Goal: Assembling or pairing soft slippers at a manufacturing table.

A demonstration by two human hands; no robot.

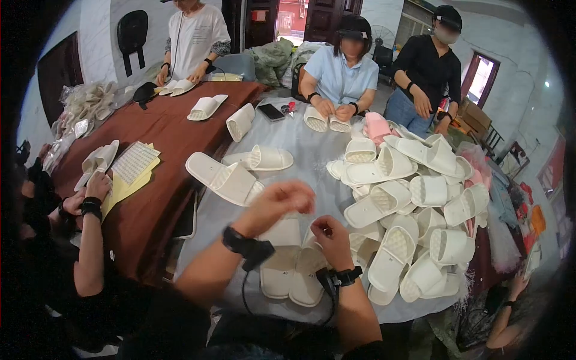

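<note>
A pair of cream open-toe slippers (278,271) lies side by side on the grey sheet in front of me, soles toward me. My left hand (281,203) hovers above the pair's far end, its fingers curled together and partly smeared by motion. Over the right slipper of the pair is my right hand (333,241), thumb and fingers pinched; whatever is between them is too small or hidden to name. Both hands cover part of the slippers' straps. Beyond my left hand rest two more cream slippers, one angled (217,175) and one lying sideways (269,158).
A heap of cream slippers (384,204) fills the table's right side, with a pink slipper (378,127) at its back. Across from me, a co-worker handles two slippers (316,119). A phone (271,112) lies nearby. The brown-covered table (162,138) stands left, with yellow sheets (133,180).
</note>
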